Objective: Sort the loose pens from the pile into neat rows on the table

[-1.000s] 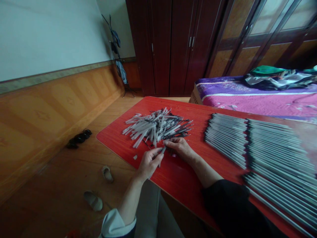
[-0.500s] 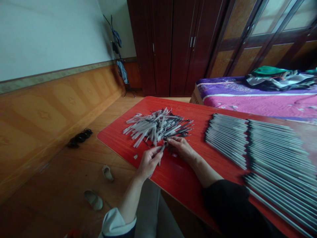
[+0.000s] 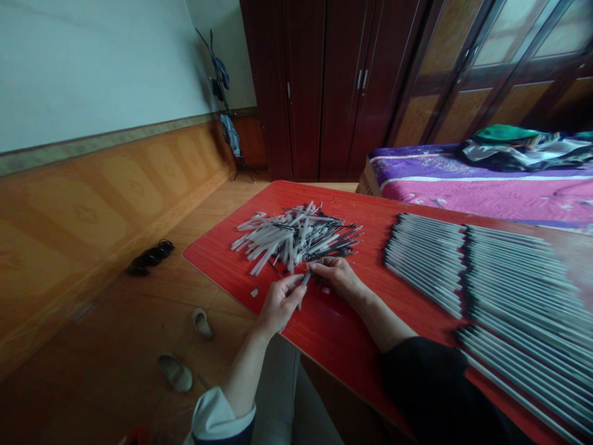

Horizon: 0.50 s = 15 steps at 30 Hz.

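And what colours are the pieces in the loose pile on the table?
Loose pile: whitish and black pieces, mixed; best seen in the head view.

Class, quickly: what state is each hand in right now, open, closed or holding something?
Left hand: closed, holding a thin grey piece.
Right hand: fingers bent, close to the piece's upper end; whether it grips anything cannot be told.

The red tabletop looks smooth and glossy, with a wood-like grain; on its left, the pale strips look like satin translucent plastic. The slim held piece looks matt. At right, the rods have a smooth, soft sheen. Far off, the wardrobe is polished dark wood, its 2 paired handles shiny metal. The bed cover is soft cloth, the floor smooth, lightly glossy wood
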Tool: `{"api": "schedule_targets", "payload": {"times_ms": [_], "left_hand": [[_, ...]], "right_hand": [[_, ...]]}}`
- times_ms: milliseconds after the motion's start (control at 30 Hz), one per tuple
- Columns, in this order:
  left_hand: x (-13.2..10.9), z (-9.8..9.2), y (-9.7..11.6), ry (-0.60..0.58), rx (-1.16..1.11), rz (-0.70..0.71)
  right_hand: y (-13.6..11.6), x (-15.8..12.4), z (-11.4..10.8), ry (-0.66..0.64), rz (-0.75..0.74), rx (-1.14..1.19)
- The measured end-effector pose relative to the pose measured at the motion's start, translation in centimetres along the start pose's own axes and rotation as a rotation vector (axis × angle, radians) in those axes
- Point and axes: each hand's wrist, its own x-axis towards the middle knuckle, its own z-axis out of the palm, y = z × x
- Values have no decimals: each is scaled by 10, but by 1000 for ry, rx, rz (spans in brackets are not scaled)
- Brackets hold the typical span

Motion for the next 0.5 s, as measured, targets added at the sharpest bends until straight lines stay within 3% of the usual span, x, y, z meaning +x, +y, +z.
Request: {"api": "schedule_targets", "payload": {"times_ms": [500], "left_hand": [[0,0,-1,23,11,-6]], "right_hand": [[-1,-1,0,-17,14,79]]}}
